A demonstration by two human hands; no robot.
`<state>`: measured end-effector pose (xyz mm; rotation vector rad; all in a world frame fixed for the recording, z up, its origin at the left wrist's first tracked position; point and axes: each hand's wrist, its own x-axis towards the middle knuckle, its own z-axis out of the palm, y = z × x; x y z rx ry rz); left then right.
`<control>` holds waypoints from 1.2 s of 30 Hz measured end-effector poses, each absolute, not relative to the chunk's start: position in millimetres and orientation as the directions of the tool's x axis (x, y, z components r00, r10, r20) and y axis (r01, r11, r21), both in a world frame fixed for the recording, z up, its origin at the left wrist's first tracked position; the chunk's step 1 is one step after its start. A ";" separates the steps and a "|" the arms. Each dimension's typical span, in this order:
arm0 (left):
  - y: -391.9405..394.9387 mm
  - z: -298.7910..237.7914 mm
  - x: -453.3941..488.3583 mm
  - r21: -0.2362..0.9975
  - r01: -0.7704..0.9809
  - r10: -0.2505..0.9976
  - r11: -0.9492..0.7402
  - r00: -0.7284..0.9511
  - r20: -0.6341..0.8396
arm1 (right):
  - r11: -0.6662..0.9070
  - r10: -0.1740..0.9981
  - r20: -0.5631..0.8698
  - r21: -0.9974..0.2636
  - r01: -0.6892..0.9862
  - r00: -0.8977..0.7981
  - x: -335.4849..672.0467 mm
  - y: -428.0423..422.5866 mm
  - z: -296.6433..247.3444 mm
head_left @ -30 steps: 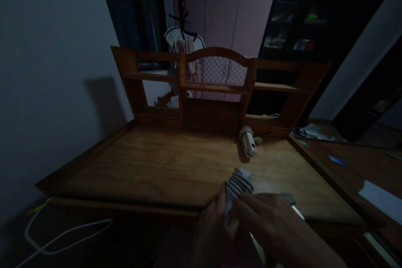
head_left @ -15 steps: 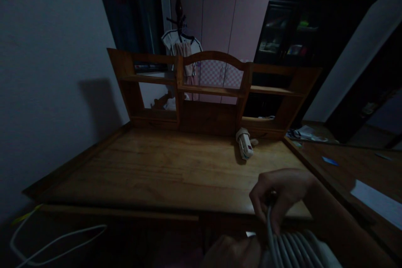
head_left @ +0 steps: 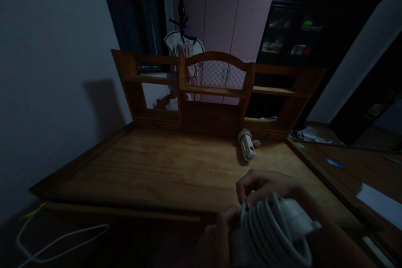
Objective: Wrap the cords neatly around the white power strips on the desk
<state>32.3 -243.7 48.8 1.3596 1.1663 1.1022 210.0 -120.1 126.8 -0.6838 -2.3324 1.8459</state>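
A white power strip with its cord wound round it (head_left: 273,232) is held low in front of me, at the desk's near edge. My left hand (head_left: 220,238) grips the bundle from the left, partly hidden in the dark. My right hand (head_left: 266,186) curls over the top of it, fingers pinching the white cord. A second small white device with a red mark (head_left: 247,145) lies at the back of the wooden desk (head_left: 176,171), apart from both hands.
A wooden shelf unit (head_left: 216,90) stands along the desk's back edge. A loose white cable (head_left: 59,238) trails on the floor at the lower left. A darker table (head_left: 354,176) with papers adjoins on the right. A pink wardrobe and clothes rack stand behind.
The wound cord bundle has risen and turned, showing more coils. My right hand has shifted left onto its top. My left hand now shows more on its left side.
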 end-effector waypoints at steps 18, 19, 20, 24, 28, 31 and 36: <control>-194.4 35.8 19.3 0.846 -0.497 0.968 0.195 -0.041 -0.247 | 0.310 0.909 0.154 -0.870 0.384 -0.387 183.6 -152.2 86.5; -193.7 33.8 19.7 0.847 -0.494 0.967 0.196 -0.046 -0.251 | 0.313 0.918 0.173 -0.867 0.387 -0.357 181.1 -157.1 84.4; -193.1 31.7 20.1 0.853 -0.487 0.967 0.189 -0.058 -0.248 | 0.314 0.924 0.189 -0.870 0.380 -0.331 178.4 -162.1 82.2; -192.3 25.9 20.6 0.861 -0.487 0.967 0.144 -0.114 -0.226 | 0.364 0.924 0.284 -0.861 0.356 -0.257 167.3 -179.3 74.6; -192.8 24.9 21.4 0.873 -0.474 0.977 0.116 -0.105 -0.187 | 0.409 0.910 0.339 -0.826 0.387 -0.239 157.9 -188.9 71.8; -190.7 22.6 21.5 0.897 -0.434 0.980 0.088 -0.124 -0.156 | 0.436 0.899 0.367 -0.801 0.411 -0.239 153.7 -192.3 71.9; -189.1 19.4 20.4 0.938 -0.340 0.969 0.066 -0.204 -0.142 | 0.419 0.908 0.365 -0.783 0.460 -0.206 153.0 -193.9 71.8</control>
